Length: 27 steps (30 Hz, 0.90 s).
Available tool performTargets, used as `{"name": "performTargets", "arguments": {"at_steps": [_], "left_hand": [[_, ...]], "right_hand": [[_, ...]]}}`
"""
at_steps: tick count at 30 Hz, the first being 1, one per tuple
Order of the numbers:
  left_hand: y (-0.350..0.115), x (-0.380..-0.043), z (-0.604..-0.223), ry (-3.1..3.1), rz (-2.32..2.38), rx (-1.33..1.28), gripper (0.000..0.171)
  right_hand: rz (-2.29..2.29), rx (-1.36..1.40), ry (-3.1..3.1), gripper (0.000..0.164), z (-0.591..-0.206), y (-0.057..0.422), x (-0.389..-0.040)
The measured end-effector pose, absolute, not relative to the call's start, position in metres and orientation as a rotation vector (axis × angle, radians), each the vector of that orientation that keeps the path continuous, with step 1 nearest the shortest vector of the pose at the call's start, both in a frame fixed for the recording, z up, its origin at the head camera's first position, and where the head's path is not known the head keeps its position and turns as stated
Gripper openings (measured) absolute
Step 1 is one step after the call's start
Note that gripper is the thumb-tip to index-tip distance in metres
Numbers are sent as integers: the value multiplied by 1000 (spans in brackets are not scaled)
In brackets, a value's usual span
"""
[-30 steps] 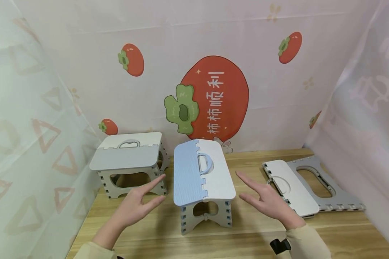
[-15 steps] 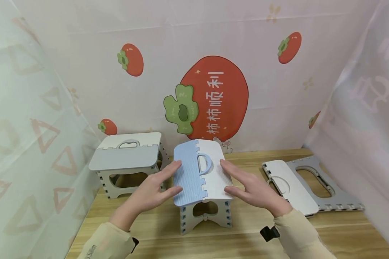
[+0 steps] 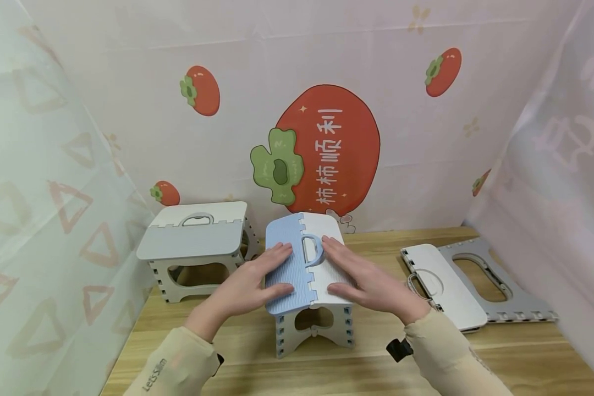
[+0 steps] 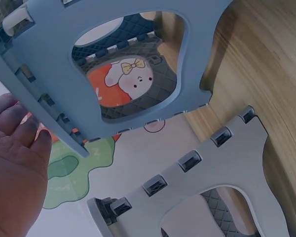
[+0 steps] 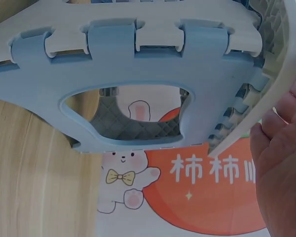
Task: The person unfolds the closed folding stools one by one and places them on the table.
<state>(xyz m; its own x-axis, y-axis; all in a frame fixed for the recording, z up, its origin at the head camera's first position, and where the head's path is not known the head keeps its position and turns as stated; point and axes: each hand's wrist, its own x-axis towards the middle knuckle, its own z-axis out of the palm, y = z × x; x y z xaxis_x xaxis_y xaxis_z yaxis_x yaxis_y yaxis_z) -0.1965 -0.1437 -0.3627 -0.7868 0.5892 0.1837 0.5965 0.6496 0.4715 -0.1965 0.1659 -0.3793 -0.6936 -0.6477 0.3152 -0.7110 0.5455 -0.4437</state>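
Note:
In the middle of the head view stands a folding stool (image 3: 289, 294) with a blue half and a white half to its top, which peaks slightly along the centre seam. My left hand (image 3: 249, 283) rests with extended fingers on the blue half. On the white half lies my right hand (image 3: 368, 278), its fingers straight and the tips close to the blue carry handle (image 3: 317, 252). Both wrist views look under the top at the blue side leg (image 4: 138, 126) and the hinged side panel (image 5: 138, 69), with each palm against the top's outer face.
A grey and white folding stool (image 3: 193, 242) stands unfolded at the back left. On the right, a partly folded stool (image 3: 443, 286) lies flat on the wooden table (image 3: 366, 357). A printed curtain (image 3: 401, 154) closes off the back and sides.
Both hands have moved inward from either side of the middle stool and come down onto its top. The stools have stayed where they were.

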Motion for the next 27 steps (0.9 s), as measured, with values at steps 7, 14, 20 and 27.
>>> {"name": "performTargets", "arguments": {"at_steps": [7, 14, 20, 27], "left_hand": [[-142, -198, -365, -2836, -746, -1070, 74], [-142, -198, -364, -2840, -736, -1067, 74], [-142, -198, -366, -2841, -714, -1067, 74], [-141, -198, -368, -2853, -707, -1061, 74]], "right_hand": [[804, 1203, -2678, 76, -380, 160, -199], [759, 1180, -2717, 71, -381, 160, -199], [735, 1173, -2712, 69, -382, 160, -199], [727, 1171, -2719, 68, -382, 160, -199]]}}
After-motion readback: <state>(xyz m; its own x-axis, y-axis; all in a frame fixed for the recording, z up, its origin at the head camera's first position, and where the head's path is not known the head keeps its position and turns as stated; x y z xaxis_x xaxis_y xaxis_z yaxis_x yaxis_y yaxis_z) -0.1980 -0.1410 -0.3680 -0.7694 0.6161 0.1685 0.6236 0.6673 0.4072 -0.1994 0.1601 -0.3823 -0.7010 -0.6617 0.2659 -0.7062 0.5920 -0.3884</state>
